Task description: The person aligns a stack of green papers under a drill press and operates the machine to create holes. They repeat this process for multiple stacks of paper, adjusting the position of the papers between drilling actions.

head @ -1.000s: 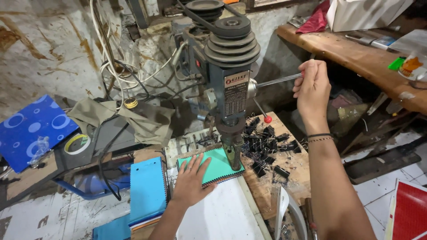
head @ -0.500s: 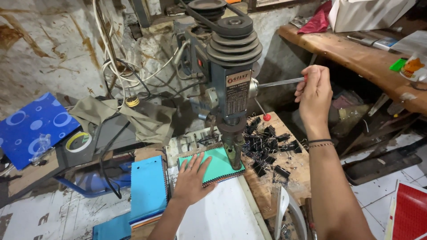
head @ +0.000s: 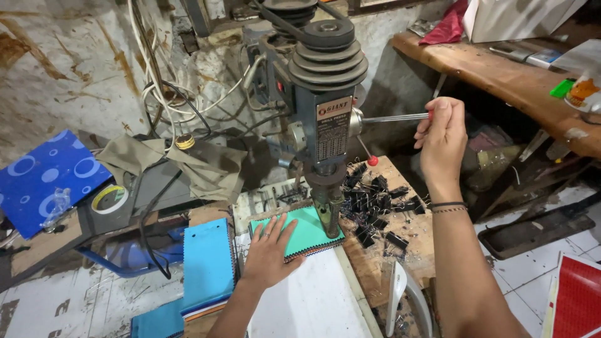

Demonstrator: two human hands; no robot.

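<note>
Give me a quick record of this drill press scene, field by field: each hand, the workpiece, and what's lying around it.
left hand: flat on the green pad stack
right hand: gripping the feed lever
drill press: chuck just above the stack's right edge
binder clips: black, scattered right of the chuck
blue pad stack: left of the left hand, apart from it
tape roll: far left, on the bench

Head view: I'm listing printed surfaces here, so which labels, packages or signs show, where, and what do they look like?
Label plate: front of the drill press head, upright rectangle, dark with an orange band.
White box: far end of the wooden bench, upper right.
Red sheet: floor, lower right corner, dotted pattern.
</note>
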